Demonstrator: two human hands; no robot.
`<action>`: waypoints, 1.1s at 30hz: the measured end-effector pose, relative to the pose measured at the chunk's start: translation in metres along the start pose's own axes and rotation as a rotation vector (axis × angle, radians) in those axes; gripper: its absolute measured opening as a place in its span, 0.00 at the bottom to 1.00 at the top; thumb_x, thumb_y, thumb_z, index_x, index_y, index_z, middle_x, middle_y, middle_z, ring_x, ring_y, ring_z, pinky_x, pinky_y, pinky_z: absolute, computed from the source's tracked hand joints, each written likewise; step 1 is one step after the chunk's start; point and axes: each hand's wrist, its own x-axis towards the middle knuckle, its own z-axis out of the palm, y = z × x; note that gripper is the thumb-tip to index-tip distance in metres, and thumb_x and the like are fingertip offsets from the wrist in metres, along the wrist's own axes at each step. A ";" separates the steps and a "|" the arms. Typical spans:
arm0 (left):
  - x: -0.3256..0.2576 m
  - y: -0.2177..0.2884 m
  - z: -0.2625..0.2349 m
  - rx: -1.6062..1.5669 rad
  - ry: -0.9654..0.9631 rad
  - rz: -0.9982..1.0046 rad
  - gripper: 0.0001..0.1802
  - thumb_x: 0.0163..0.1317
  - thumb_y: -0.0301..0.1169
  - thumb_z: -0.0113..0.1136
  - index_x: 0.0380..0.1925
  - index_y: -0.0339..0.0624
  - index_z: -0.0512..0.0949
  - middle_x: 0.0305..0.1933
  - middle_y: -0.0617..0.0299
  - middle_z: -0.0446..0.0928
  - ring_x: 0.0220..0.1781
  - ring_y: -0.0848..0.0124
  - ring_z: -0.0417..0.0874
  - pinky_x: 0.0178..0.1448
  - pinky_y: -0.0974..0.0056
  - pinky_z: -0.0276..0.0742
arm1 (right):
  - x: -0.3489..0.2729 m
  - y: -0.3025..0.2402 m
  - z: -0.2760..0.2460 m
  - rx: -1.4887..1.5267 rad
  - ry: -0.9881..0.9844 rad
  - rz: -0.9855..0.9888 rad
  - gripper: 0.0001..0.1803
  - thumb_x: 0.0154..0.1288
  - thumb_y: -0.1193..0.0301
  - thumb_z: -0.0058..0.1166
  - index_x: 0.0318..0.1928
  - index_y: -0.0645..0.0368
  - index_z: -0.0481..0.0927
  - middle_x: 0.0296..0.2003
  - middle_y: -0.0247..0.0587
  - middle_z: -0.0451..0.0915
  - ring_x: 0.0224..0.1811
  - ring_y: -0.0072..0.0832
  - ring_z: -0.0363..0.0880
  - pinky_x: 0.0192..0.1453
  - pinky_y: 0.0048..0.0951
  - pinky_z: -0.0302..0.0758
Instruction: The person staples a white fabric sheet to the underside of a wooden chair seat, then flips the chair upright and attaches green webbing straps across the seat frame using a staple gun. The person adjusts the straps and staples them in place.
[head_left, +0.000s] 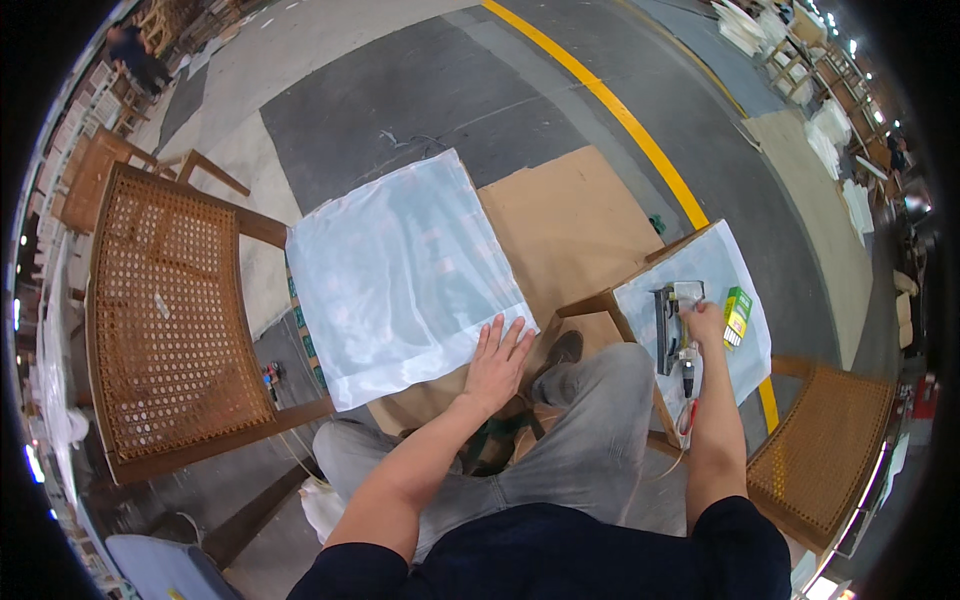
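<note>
At frame centre the left hand [495,362] lies flat, fingers spread, on the near right corner of the white fabric sheet [400,275], while the right hand [706,325], nearer, grips the staple gun [668,330] lying lengthwise at right.

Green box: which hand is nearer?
Right. The right hand rests on the stapler just beside the green box; the left hand lies flat on the white sheet, farther away.
</note>
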 end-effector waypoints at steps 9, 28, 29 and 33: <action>0.002 -0.003 -0.009 -0.034 -0.006 0.016 0.32 0.71 0.33 0.60 0.76 0.51 0.70 0.84 0.52 0.61 0.84 0.40 0.57 0.86 0.38 0.53 | 0.012 -0.003 -0.010 0.316 -0.260 0.031 0.28 0.52 0.74 0.75 0.54 0.70 0.83 0.45 0.45 0.86 0.40 0.35 0.84 0.45 0.39 0.80; -0.013 -0.018 -0.004 -0.150 0.004 0.005 0.36 0.64 0.30 0.64 0.75 0.50 0.71 0.85 0.51 0.59 0.86 0.40 0.53 0.88 0.38 0.50 | -0.093 -0.254 0.001 -0.324 -1.106 -1.158 0.37 0.58 0.71 0.75 0.69 0.46 0.77 0.49 0.51 0.88 0.53 0.53 0.86 0.58 0.46 0.81; -0.016 -0.020 -0.003 -0.159 0.035 0.003 0.36 0.64 0.30 0.64 0.75 0.50 0.71 0.84 0.52 0.59 0.86 0.39 0.53 0.88 0.38 0.50 | -0.096 -0.258 0.003 -0.331 -1.112 -1.176 0.36 0.58 0.71 0.74 0.69 0.46 0.77 0.48 0.52 0.89 0.53 0.54 0.86 0.57 0.47 0.81; -0.018 -0.019 -0.007 -0.186 0.007 0.019 0.36 0.63 0.29 0.62 0.74 0.50 0.72 0.84 0.51 0.59 0.87 0.41 0.52 0.89 0.41 0.47 | -0.097 -0.250 0.015 -0.356 -1.089 -1.239 0.37 0.58 0.70 0.74 0.69 0.45 0.77 0.47 0.52 0.89 0.50 0.54 0.86 0.56 0.48 0.82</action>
